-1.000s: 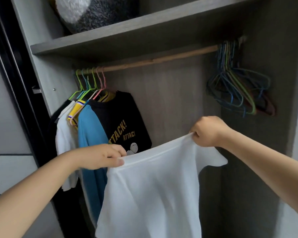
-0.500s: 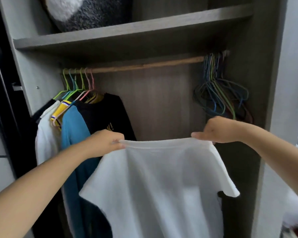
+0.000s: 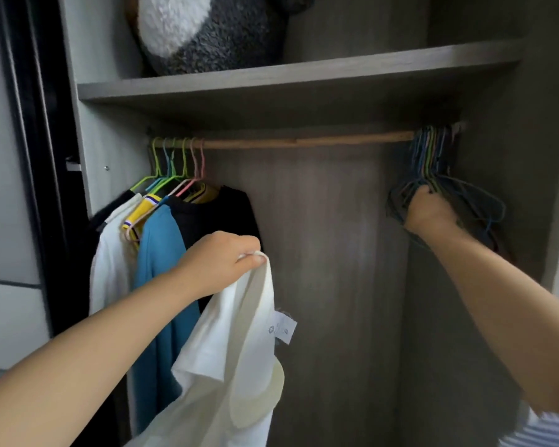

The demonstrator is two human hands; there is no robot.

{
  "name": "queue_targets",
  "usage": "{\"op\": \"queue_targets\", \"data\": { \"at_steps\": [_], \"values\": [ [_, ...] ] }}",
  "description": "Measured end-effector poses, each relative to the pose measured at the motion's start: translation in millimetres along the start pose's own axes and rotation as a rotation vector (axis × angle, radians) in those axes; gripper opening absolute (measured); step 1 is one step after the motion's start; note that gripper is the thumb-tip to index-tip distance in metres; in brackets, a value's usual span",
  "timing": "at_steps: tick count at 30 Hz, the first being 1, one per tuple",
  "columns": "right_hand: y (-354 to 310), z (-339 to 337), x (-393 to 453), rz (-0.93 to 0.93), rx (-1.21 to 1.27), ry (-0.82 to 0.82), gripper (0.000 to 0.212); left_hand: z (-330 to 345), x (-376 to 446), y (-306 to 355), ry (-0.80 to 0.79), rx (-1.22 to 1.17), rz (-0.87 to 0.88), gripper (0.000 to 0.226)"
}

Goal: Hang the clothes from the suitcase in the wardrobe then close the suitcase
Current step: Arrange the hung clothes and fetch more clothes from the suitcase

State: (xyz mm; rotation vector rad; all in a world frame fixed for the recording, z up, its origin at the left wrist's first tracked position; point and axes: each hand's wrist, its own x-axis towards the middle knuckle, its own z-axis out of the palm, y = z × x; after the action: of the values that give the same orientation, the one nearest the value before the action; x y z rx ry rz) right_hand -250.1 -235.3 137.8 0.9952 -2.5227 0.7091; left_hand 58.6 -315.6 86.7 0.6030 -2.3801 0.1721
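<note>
White cotton T-shirt (image 3: 236, 359) hangs from the left hand (image 3: 218, 262), pinched at its collar before the wardrobe's hung clothes (image 3: 162, 240). The right hand (image 3: 428, 209) is curled among the spare wire hangers (image 3: 433, 162) bunched at the rail's (image 3: 304, 142) right end. Advisably, one hook should be separated and lifted clear of its neighbours. Half a second earlier, both hands spread the shirt.

Dim grey wood-grain back panel (image 3: 320, 253) under a shelf (image 3: 271, 82) bearing a fuzzy grey-and-white plush (image 3: 207, 30), beside a black frame (image 3: 36, 156).
</note>
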Motion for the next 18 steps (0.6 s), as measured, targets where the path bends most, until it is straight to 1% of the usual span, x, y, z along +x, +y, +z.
{"op": "queue_targets", "data": {
  "at_steps": [1,4,8,9,12,15,17,18],
  "values": [
    [-2,0,6,0.008,0.065,-0.012,0.048,-4,-1,-4,0.010,0.011,-0.027,0.041],
    [-2,-6,16,0.011,0.187,-0.018,0.033,-11,-7,-16,0.057,0.009,-0.097,0.037],
    [2,-14,24,-0.005,0.312,0.045,0.030,-16,-18,-26,0.070,0.027,-0.132,0.038],
    [2,-13,25,-0.017,0.346,0.061,0.029,-16,-21,-28,0.076,0.043,-0.128,0.040],
    [5,1,25,-0.104,0.465,0.089,0.022,-13,-28,-36,0.082,0.049,-0.147,0.060],
    [4,32,4,-0.174,0.580,0.068,0.027,-11,-32,-45,0.077,0.016,-0.158,0.058],
    [1,55,-22,-0.215,0.739,0.029,0.033,-12,-30,-49,0.063,0.028,-0.166,0.067],
    [0,68,-38,-0.233,0.795,0.002,0.033,-12,-29,-50,0.054,0.030,-0.179,0.070]
  ]
}}
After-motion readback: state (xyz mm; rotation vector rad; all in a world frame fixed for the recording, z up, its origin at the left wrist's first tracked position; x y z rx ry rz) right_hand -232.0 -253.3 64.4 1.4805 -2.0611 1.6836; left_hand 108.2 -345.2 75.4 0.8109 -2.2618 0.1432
